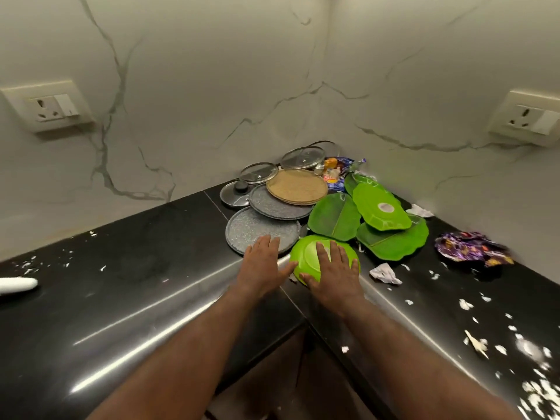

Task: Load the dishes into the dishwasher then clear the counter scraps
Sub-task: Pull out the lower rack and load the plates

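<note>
Right hand (331,271) lies flat on an overturned green plate (305,255), left hand (262,263) flat alongside.

We note the right hand (333,271) flat on an upturned green plate (306,255) at the black counter (121,268) corner; the left hand (262,265) lies spread beside it, overlapping a grey plate (257,225).

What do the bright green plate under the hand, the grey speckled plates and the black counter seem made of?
The bright green plate looks like plastic or melamine: even glossy colour, thin moulded rim. The grey speckled plates may be stone-look melamine or coated metal: matte, flecked surface. The black counter seems polished stone, perhaps granite: mirror-like streaks of light.
</note>
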